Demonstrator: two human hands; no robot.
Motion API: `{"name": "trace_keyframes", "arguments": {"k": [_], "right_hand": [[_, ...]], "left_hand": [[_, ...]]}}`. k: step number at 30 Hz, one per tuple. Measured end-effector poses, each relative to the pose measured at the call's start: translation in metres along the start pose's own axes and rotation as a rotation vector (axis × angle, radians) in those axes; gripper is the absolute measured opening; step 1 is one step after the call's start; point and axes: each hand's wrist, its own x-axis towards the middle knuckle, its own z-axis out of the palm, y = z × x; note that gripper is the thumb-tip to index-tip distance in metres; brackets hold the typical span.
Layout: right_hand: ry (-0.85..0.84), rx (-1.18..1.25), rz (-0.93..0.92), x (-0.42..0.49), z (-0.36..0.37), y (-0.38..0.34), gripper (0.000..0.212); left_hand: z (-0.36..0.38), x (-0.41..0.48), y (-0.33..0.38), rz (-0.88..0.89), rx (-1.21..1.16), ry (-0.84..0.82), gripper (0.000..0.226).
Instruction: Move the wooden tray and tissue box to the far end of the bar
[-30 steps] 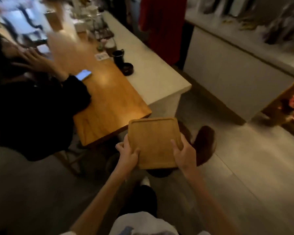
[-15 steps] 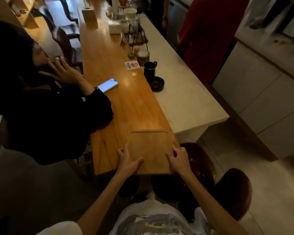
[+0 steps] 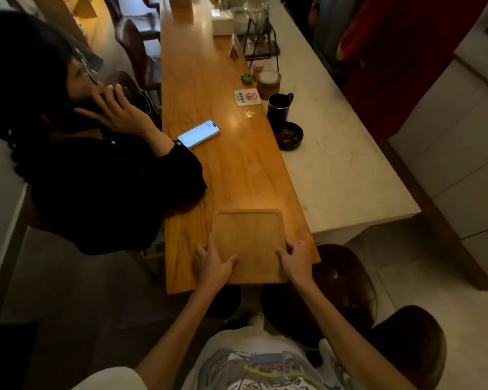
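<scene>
The square wooden tray (image 3: pixel 248 237) lies flat on the near end of the long wooden bar (image 3: pixel 209 88), its near edge reaching the bar's end. My left hand (image 3: pixel 213 263) grips the tray's near left corner, thumb on top. At the near right corner my right hand (image 3: pixel 295 260) holds the edge with curled fingers. A white box (image 3: pixel 221 22) that may be the tissue box stands far down the bar, beyond both hands.
A seated person in black (image 3: pixel 96 178) leans an elbow on the bar's left side. A smartphone (image 3: pixel 199 133), a sign card (image 3: pixel 247 97), a black mug (image 3: pixel 279 105), a dark dish (image 3: pixel 289 135) and a drip stand (image 3: pixel 261 38) line the bar. Brown stools (image 3: pixel 347 285) stand below.
The tray was held in the air over the floor short of the bar; it now rests on the bar's near end. Both hands stay on its near corners.
</scene>
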Motion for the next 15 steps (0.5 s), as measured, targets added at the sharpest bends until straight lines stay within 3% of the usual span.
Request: {"name": "trace_keyframes", "arguments": {"k": [8,12,15], "right_hand": [[0.034,-0.061,-0.07,0.014,0.004,-0.01,0.054],[-0.001,-0.14,-0.17,0.018,0.0,-0.006,0.056],[-0.002,-0.219,-0.337,0.011,-0.005,0.016,0.064]], "left_hand": [[0.004,0.006,-0.002,0.009,0.037,0.05,0.101],[-0.004,0.005,-0.012,0.163,0.11,0.047,0.094],[-0.012,-0.002,-0.034,0.336,0.274,0.061,0.077]]}}
